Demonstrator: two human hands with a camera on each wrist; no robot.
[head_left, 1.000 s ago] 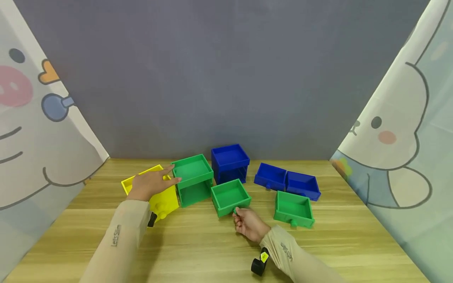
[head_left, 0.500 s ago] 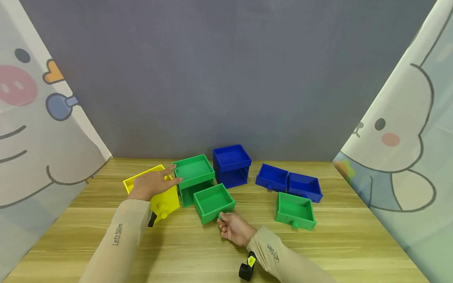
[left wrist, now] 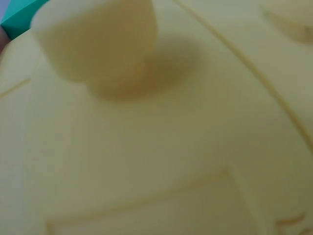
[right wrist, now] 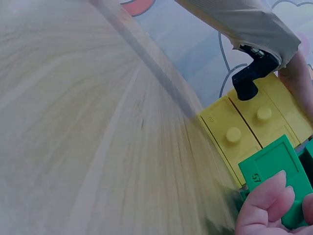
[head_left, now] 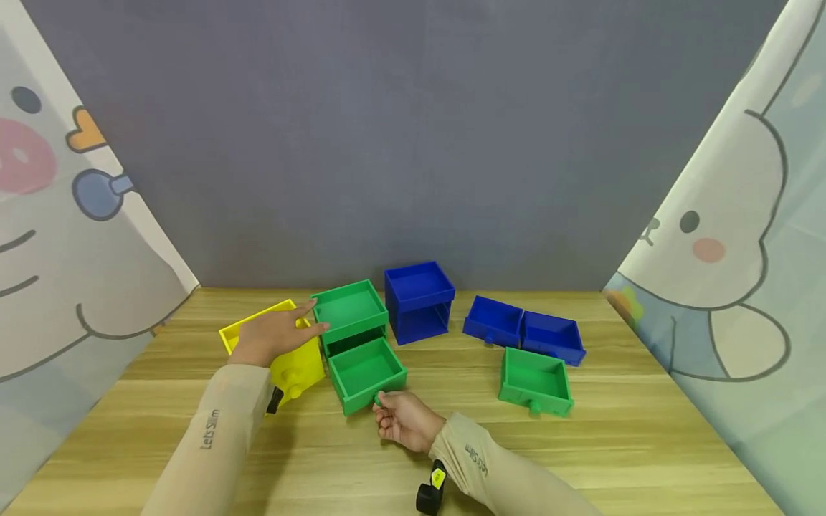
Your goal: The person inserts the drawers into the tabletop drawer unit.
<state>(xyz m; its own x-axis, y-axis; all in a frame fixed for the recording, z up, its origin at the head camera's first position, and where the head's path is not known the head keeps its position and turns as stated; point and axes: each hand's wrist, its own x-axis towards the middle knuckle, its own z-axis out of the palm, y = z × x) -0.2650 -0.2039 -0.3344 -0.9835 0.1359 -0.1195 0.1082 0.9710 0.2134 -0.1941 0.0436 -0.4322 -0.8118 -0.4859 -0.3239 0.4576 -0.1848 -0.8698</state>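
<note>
My right hand [head_left: 406, 421] pinches the round knob [right wrist: 293, 216] of a green drawer [head_left: 366, 369]. The drawer's back end is at the lower opening of the green cabinet [head_left: 350, 308], and its front sticks out toward me. My left hand [head_left: 267, 338] lies over the yellow cabinet [head_left: 300, 367], with its thumb and a finger stretched to the green cabinet's left edge. In the right wrist view, the yellow cabinet shows two drawer fronts with knobs [right wrist: 233, 135]. A blurred pale yellow knob [left wrist: 98, 41] fills much of the left wrist view.
Behind and to the right stands a blue cabinet [head_left: 419, 301] with an open front. Two blue drawers [head_left: 493, 320] lie side by side farther right. A second green drawer [head_left: 535, 380] sits in front of them on the wooden table [head_left: 335, 466]. A grey wall [head_left: 413, 143] rises behind.
My right hand has moved the green drawer leftward and brought its back end to the green cabinet's lower opening. My left hand has stayed in place.
</note>
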